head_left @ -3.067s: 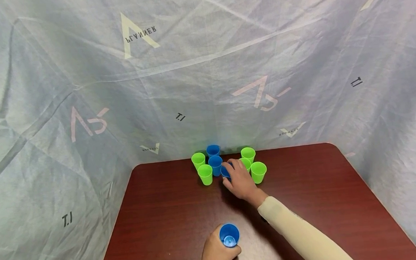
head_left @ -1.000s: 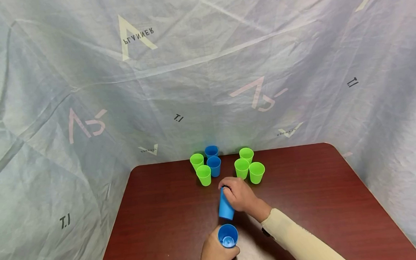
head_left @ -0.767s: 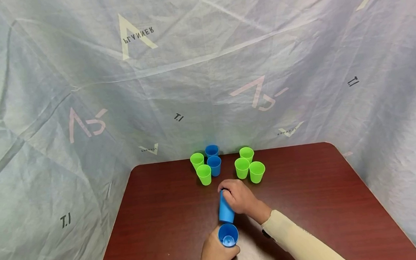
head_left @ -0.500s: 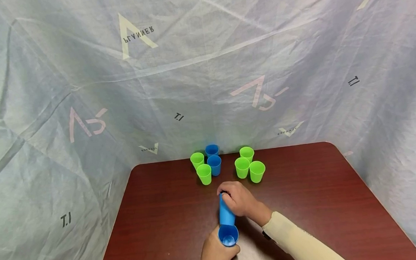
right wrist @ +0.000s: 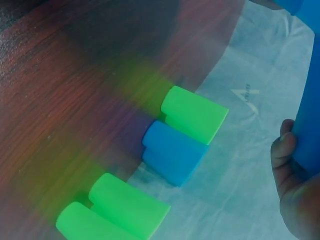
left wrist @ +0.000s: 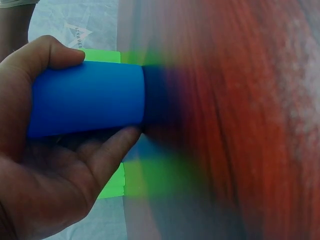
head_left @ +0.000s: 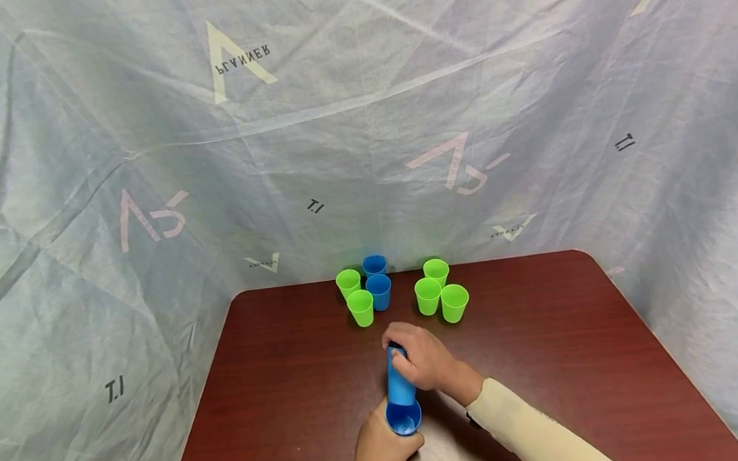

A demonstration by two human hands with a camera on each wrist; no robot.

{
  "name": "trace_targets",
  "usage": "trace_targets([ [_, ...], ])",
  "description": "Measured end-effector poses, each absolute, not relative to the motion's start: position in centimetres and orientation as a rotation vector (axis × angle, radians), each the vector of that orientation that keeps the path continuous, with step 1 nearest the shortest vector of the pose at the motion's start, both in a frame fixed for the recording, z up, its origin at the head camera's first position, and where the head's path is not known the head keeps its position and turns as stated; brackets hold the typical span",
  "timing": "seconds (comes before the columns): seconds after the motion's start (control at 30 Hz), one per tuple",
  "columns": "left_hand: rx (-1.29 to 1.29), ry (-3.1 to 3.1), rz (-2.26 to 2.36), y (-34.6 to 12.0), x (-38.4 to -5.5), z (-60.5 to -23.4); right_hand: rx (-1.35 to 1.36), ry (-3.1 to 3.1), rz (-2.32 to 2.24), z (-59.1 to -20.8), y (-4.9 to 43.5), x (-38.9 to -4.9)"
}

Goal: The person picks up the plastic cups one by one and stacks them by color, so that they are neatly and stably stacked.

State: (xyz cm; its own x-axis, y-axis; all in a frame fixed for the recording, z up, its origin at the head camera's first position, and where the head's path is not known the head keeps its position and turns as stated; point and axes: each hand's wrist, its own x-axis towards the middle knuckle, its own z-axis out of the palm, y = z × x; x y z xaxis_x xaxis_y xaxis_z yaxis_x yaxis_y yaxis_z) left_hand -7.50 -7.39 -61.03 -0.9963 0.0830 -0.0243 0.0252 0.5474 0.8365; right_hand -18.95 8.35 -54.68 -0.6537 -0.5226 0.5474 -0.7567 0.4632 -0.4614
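Near the front of the table, my left hand [head_left: 379, 447] grips a blue cup [head_left: 404, 422] that stands upright with its mouth facing up. In the left wrist view, thumb and fingers wrap the side of this blue cup [left wrist: 87, 100]. My right hand [head_left: 422, 358] holds a second blue cup [head_left: 400, 387], tilted, with its near end right over the far rim of the first. The right wrist view catches this second cup [right wrist: 311, 115] only at its edge, fingers curled at one end. What either cup contains, if anything, is hidden.
On the far side of the dark red wooden table [head_left: 289, 376], two green cups [head_left: 361, 307] and two blue cups [head_left: 379, 292] stand close together. Several more green cups [head_left: 454, 303] are grouped to their right. A grey printed sheet [head_left: 364, 153] hangs behind the table.
My right hand has taken the blue cup from the back group and brought it toward me, its near end now overlapping the left cup's rim. My left hand has kept its grip and place.
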Motion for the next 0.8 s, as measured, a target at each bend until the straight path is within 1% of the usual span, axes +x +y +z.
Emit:
trace_targets([
  [0.23, 0.127, 2.710, 1.440, -7.7, -7.5, -61.1, 1.185, -2.367, 0.936, -54.2, 8.2, -18.1],
  [0.57, 0.172, 2.772, 1.423, -7.8, -7.4, -61.2, 1.243, -2.351, 0.813, -54.1, 7.9, -17.5],
  [0.8, 0.144, 2.752, 1.390, -7.8, -7.5, -61.2, 1.300, -2.348, 0.737, -53.8, 7.8, -16.5],
])
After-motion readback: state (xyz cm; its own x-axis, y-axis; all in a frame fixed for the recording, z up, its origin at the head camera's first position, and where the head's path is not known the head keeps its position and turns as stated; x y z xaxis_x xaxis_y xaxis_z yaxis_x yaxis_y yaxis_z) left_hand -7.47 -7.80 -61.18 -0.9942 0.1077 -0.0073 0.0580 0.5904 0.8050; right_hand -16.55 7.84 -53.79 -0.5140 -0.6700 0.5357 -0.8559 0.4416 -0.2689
